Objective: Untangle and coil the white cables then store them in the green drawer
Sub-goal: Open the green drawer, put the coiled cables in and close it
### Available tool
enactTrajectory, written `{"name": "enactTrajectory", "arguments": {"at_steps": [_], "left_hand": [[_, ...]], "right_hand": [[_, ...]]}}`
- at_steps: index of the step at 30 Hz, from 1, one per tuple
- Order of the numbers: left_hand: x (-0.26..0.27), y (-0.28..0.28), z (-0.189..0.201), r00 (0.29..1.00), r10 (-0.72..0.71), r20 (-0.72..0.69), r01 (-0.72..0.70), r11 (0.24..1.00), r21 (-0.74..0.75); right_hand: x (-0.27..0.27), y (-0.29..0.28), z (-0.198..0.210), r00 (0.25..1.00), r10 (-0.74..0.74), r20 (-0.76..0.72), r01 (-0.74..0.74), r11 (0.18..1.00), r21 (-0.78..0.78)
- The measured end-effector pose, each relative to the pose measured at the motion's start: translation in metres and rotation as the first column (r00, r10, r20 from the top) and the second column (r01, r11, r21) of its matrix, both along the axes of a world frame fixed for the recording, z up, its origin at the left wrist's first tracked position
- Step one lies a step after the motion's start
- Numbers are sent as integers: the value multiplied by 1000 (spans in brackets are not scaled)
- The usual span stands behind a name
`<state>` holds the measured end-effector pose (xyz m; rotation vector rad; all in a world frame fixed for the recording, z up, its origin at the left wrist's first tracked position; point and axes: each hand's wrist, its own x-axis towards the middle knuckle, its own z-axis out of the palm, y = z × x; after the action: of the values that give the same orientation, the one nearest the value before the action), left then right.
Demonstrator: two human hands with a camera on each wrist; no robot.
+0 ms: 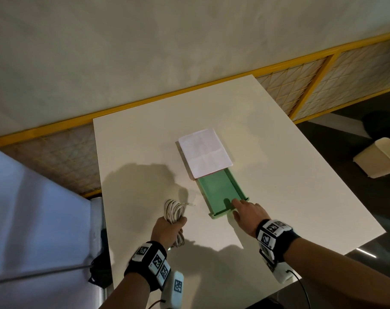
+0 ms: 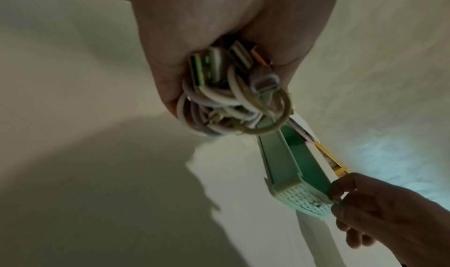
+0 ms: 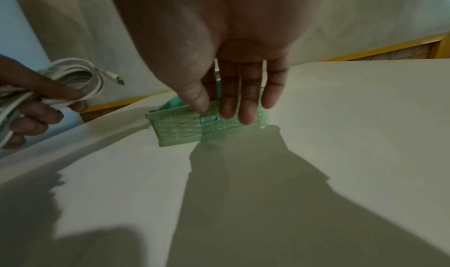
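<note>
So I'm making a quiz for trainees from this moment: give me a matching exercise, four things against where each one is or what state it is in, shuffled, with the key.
Things:
1. white cables
2. green drawer
3. white sheet of paper
4. right hand

Places or states:
A. lying on top of the drawer's housing
B. pulled out, nothing visible inside
C. coiled, held in the left hand
D. fingers on the drawer's front panel

Pairs: 1-C, 2-B, 3-A, 4-D
</note>
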<state>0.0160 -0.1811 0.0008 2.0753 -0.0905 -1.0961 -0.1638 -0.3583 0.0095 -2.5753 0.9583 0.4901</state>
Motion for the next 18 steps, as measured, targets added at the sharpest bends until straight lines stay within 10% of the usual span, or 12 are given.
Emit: {"name": "enactTrajectory", "arguments": {"at_steps": [14, 18], "left_hand": [[-14, -8, 0, 992, 79, -97, -88, 991, -100], [-18, -15, 4, 963, 120, -241, -163, 973, -165]], "right_hand": [[-14, 14, 17, 999, -9, -37, 13, 994, 104], [-9, 23, 29, 986, -62, 153, 38, 987, 156]]}}
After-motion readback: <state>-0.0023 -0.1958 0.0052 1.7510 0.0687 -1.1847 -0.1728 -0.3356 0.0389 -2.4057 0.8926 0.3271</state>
